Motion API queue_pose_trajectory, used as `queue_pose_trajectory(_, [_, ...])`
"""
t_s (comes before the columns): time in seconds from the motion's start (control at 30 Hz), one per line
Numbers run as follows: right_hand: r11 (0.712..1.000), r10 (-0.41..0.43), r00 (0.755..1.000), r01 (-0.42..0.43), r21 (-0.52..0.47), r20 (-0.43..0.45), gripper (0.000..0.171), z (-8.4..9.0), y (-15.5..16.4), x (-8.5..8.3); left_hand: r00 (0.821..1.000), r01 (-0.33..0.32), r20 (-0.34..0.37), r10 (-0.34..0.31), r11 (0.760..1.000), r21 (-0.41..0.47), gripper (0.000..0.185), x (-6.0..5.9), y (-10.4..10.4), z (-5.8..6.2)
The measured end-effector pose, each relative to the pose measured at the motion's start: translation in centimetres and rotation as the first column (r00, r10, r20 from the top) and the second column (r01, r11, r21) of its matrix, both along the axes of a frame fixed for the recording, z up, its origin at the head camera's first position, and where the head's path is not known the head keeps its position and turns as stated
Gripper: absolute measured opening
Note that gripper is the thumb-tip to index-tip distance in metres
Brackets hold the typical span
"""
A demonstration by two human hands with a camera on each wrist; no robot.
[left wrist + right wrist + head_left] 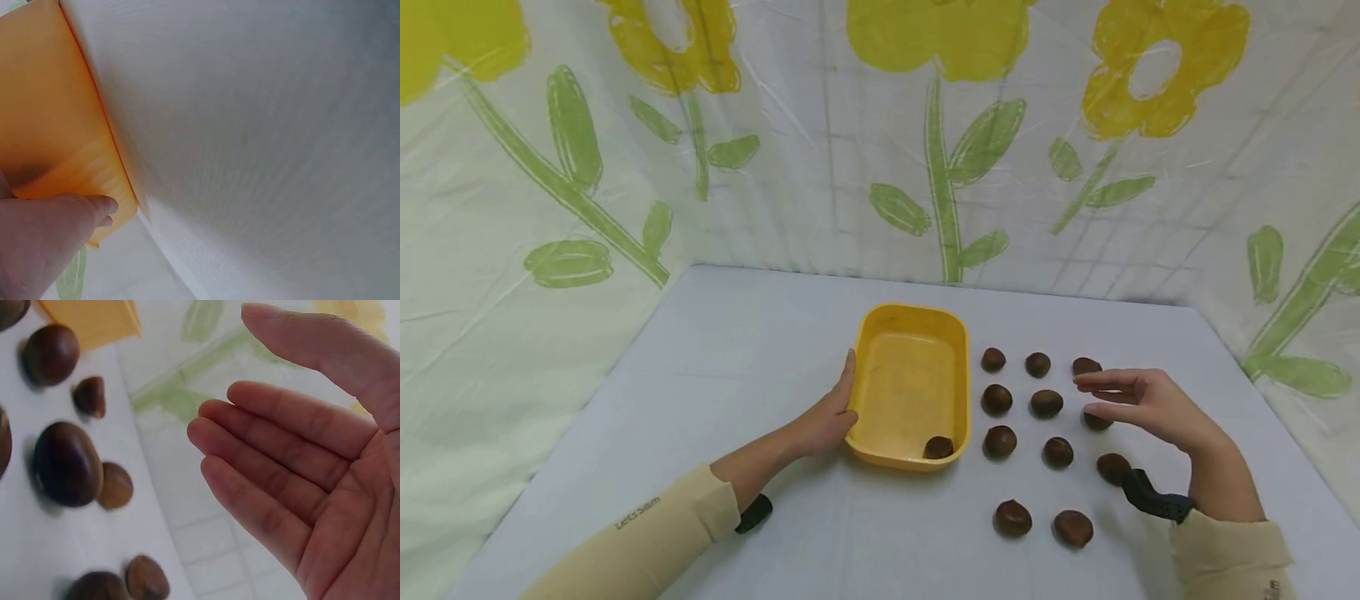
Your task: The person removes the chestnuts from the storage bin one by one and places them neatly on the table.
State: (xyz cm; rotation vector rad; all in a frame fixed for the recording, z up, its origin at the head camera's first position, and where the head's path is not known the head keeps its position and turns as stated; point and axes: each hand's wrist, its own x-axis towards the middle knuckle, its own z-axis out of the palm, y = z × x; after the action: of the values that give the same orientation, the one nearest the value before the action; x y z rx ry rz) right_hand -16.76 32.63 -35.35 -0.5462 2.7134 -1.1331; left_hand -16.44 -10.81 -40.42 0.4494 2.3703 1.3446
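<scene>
My left hand (pixel 825 423) holds the left side of a yellow plastic tray (pixel 859 375), thumb at the rim. The left wrist view shows the fingers (pixel 94 206) along the tray's outer wall. One brown chestnut (pixel 938 447) lies inside, in the near right corner. Over the right column of chestnuts hovers my right hand (pixel 1150 408), its fingers extended and thumb apart, with nothing held. Beneath its fingertips are a far chestnut (pixel 1086 367) and a partly covered chestnut (pixel 1097 421). The right wrist view shows the bare palm (pixel 350 531).
Several more chestnuts stand in loose rows right of the tray, among them a middle chestnut (pixel 1047 404) and a near chestnut (pixel 1072 528). A white cloth covers the table (pixel 700 350). Behind it hangs a curtain (pixel 790 183) with painted yellow flowers.
</scene>
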Motion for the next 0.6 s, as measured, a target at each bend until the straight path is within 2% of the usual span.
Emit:
queue_pose_trajectory(0.33, [0.991,0.112,0.993,-0.114,-0.063,-0.043,0.039,-0.1,-3.4,-1.4,1.000,-0.004,-0.002,0.004,1.000,-0.014,0.085,-0.1,0.0,-0.1])
queue_pose_trajectory(0.6, [0.985,0.156,0.986,-0.159,-0.059,-0.050,0.038,0.1,-5.4,-2.4,1.000,-0.002,-0.007,0.001,1.000,-0.014,0.086,-0.2,0.0,-0.2])
